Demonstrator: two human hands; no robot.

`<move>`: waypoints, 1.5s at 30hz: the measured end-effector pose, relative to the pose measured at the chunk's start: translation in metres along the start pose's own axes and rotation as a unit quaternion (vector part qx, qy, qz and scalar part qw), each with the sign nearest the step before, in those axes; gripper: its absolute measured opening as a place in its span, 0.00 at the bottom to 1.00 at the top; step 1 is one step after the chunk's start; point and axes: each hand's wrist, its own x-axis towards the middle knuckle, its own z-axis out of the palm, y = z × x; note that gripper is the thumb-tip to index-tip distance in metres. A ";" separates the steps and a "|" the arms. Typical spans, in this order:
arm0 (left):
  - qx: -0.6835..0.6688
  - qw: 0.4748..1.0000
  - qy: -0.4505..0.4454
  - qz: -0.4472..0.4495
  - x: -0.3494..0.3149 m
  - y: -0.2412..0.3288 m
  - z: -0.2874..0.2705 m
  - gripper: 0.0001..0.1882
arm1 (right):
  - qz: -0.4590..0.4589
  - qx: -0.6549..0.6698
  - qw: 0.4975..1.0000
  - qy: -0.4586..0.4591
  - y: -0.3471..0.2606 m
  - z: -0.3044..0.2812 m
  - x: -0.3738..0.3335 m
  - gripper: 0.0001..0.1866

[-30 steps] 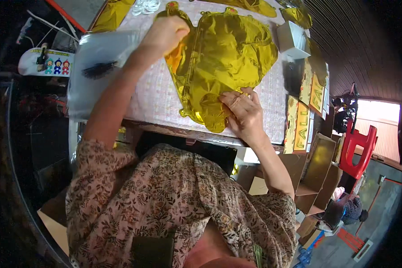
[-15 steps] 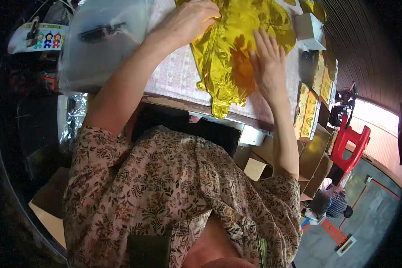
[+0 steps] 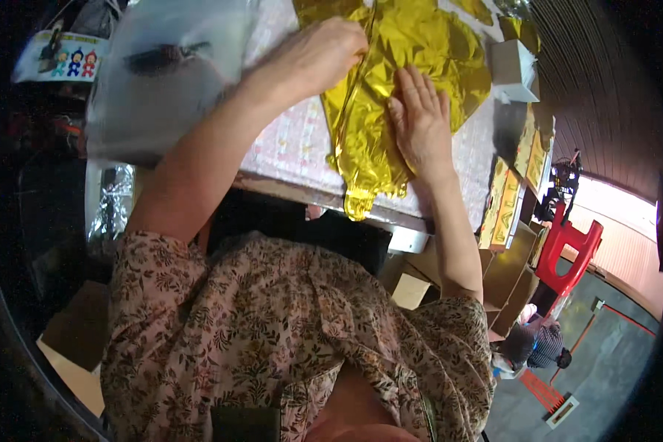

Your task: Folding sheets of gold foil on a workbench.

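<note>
On the table [image 3: 287, 144], gold foil balloon [image 3: 412, 59], hands [image 3: 420, 121] pressing it

Daylight is pouring in at the right over a grey floor [image 3: 611, 368], where a red chair [image 3: 567, 247] is standing beside stacked cardboard boxes [image 3: 512, 276].
</note>
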 end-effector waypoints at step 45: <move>0.026 0.999 -0.039 0.011 0.000 0.025 0.000 0.15 | 0.012 0.059 0.998 0.007 -0.004 -0.005 0.004 0.29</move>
